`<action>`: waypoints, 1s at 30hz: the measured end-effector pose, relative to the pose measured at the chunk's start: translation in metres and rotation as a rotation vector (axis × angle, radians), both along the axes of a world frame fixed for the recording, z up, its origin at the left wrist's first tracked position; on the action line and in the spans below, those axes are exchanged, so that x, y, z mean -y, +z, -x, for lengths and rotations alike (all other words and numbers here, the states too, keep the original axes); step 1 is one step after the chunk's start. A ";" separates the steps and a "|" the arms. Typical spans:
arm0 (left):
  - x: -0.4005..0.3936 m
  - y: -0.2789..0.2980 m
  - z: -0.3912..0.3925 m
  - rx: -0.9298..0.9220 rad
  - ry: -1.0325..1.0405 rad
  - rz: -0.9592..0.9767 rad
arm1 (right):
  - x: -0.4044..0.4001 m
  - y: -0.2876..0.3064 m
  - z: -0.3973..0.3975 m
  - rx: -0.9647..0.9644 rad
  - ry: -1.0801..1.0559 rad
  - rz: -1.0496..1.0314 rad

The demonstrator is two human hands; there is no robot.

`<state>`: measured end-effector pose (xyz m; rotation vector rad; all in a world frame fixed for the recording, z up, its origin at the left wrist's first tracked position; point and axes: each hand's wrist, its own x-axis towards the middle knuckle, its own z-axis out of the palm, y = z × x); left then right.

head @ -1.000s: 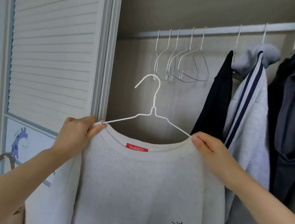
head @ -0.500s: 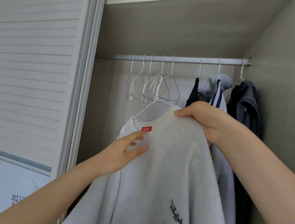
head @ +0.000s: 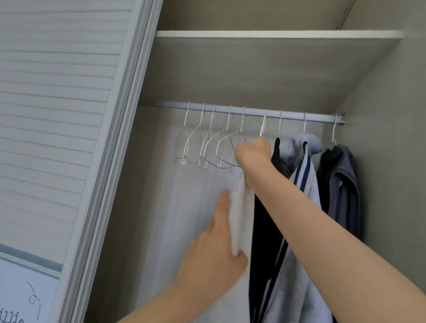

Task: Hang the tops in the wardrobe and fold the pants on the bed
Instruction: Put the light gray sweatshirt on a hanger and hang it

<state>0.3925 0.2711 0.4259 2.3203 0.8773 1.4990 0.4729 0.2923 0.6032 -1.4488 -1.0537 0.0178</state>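
Open wardrobe (head: 379, 180), rail (head: 252, 111) crowded with hangers. Hanging step: right hand (head: 254, 152) clenched at sweatshirt (head: 240, 217) top under rail, left hand (head: 211, 256) steadying cloth. Next: seat hook, release.

Two bare forearms, no sleeves, left hand (head: 211, 256), right hand (head: 253, 155)
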 end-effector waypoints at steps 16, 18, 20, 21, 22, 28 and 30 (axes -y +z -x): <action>-0.148 0.022 -0.048 -0.134 0.213 -0.142 | -0.105 0.070 -0.055 0.283 -0.306 -0.010; -0.163 0.029 -0.064 -0.159 0.223 -0.147 | -0.124 0.076 -0.070 0.281 -0.314 -0.007; -0.177 0.033 -0.075 -0.167 0.229 -0.141 | -0.142 0.080 -0.081 0.181 -0.274 -0.042; -0.184 0.036 -0.081 -0.167 0.228 -0.137 | -0.151 0.083 -0.085 0.150 -0.249 -0.068; -0.191 0.037 -0.086 -0.167 0.231 -0.135 | -0.157 0.084 -0.087 0.147 -0.233 -0.085; -0.220 0.027 -0.100 -0.128 0.186 -0.175 | -0.179 0.076 -0.102 0.330 -0.346 0.051; -0.226 0.017 -0.105 -0.149 0.192 -0.189 | -0.181 0.063 -0.107 0.528 -0.479 0.180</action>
